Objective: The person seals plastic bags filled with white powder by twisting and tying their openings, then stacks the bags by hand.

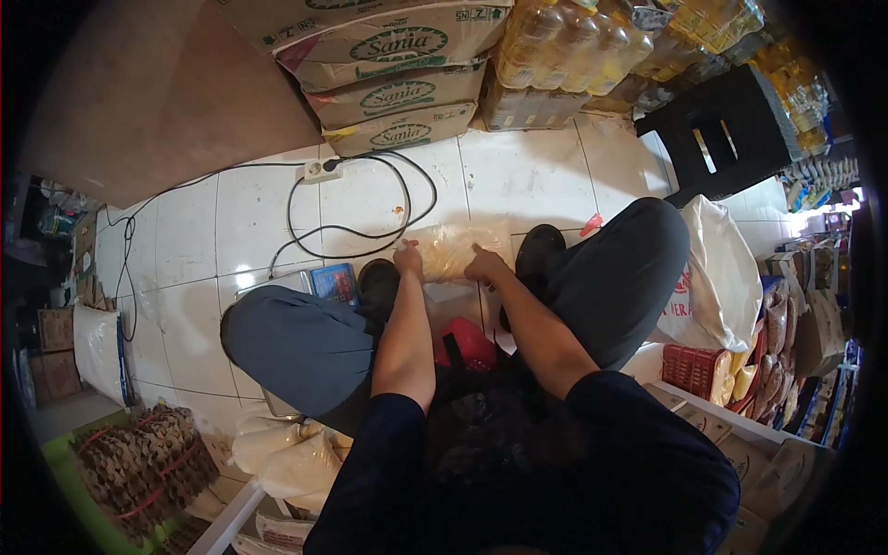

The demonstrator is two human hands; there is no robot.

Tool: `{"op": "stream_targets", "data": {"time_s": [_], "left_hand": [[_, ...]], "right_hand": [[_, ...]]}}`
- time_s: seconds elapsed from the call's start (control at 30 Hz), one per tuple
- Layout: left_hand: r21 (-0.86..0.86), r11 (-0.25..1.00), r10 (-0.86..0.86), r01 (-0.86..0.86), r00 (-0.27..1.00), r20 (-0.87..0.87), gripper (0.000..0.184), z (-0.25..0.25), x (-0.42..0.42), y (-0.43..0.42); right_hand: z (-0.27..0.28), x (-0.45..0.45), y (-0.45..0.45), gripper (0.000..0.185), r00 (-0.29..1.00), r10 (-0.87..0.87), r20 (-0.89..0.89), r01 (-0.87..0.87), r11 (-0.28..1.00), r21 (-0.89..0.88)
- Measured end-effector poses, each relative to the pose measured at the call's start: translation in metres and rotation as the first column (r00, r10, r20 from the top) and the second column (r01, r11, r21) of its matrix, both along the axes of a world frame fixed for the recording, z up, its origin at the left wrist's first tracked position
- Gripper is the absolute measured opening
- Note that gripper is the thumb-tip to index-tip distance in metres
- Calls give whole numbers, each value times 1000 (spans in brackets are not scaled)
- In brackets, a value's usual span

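A clear plastic bag [449,252] with pale, yellowish contents lies low over the tiled floor between my feet. At its left end my left hand [409,261] is closed, the fingers pinching the plastic. My right hand [487,267] is closed on the bag's right side, with the thumb on top. The contents are too blurred to name. Nearer my body, between my legs, sits a red plastic object [468,344], partly hidden by something dark. Beside my left foot is a flat device with a blue panel [333,285], which looks like a digital scale.
A black cable [363,250] loops across the floor from a power socket [322,170]. Sania cartons [398,92] and bottled oil packs [564,46] stand ahead. A black stool [717,139] and white sack [712,277] are right; filled bags [296,467] sit behind left.
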State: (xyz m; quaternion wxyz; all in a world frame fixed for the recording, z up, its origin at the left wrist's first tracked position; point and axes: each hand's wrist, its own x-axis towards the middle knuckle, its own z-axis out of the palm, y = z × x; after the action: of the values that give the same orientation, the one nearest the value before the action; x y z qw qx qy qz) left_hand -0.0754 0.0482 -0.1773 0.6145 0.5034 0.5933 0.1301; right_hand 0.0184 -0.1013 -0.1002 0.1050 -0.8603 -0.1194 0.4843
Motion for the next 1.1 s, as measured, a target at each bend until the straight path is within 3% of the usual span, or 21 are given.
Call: {"op": "stream_targets", "data": {"time_s": [0.17, 0.37, 0.47, 0.67, 0.9, 1.1], "left_hand": [[-45, 999, 28, -26, 999, 41, 42, -6, -4, 1], [-29, 1000, 8, -7, 1000, 11, 42, -9, -2, 2], [-57, 997, 44, -42, 999, 33, 42, -3, -2, 2], [-98, 994, 46, -40, 997, 64, 41, -9, -2, 3], [-54, 997, 47, -48, 999, -17, 43, -10, -2, 3], [-44, 999, 23, -22, 1000, 7, 42, 9, -2, -2]], "right_hand": [[-11, -26, 10, 85, 985, 57, 163, -52, 998, -34], [1, -30, 13, 118, 994, 66, 91, -65, 998, -10], [-25, -28, 9, 119, 979, 112, 170, -116, 993, 10], [28, -16, 12, 112, 994, 79, -80, -80, 997, -8], [-5, -36, 11, 96, 998, 46, 47, -44, 998, -44], [0, -35, 11, 86, 991, 137, 5, -135, 986, -97]]}}
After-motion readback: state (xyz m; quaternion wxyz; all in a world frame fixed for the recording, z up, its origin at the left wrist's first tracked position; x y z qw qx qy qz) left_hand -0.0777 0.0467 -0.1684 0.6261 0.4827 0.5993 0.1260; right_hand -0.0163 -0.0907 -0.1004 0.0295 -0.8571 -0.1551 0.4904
